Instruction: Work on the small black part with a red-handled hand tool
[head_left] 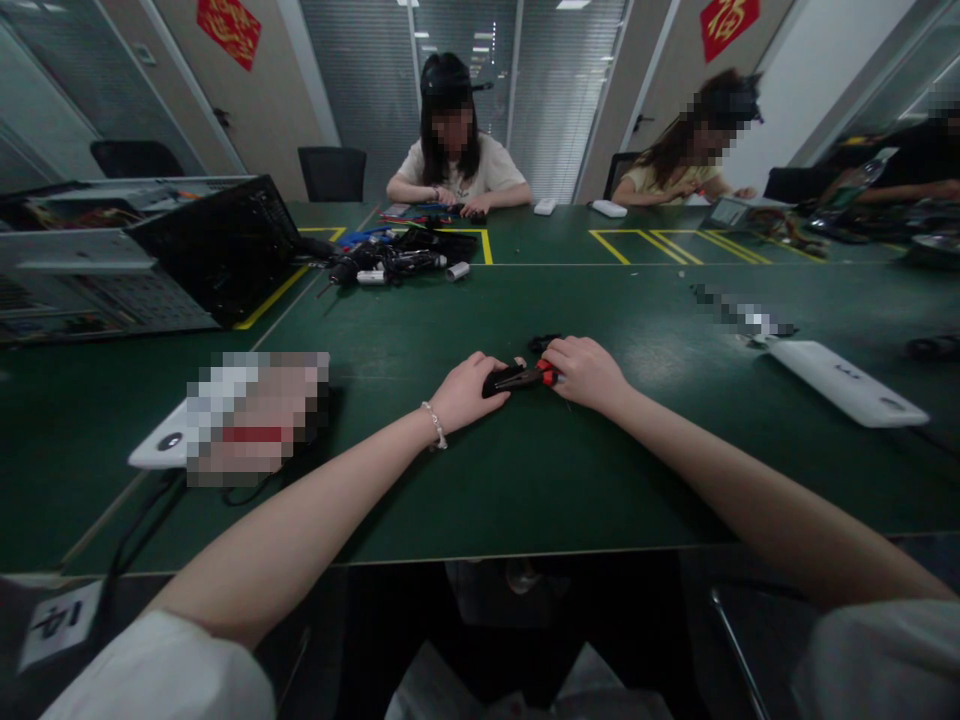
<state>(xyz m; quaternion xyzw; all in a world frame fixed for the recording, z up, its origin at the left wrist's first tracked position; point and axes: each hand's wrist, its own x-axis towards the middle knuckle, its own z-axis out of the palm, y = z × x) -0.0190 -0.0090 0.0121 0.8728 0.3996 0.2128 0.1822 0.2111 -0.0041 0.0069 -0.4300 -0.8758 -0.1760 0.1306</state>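
Near the middle of the green table (480, 490), my left hand (466, 395) is closed around a small black part (495, 381), mostly covered by my fingers. My right hand (591, 374) grips the red handles of a pair of pliers (527, 379). The dark pliers jaws point left and meet the black part; whether they bite on it I cannot tell. Just behind my right fingers lies another black piece (541, 343), partly hidden by that hand.
An opened computer case (82, 285) stands at the left, and a heap of black cables and parts (409, 255) lies farther back. White devices flank my arms, one on the left (161, 440) and one on the right (847, 382). Several people sit across the table.
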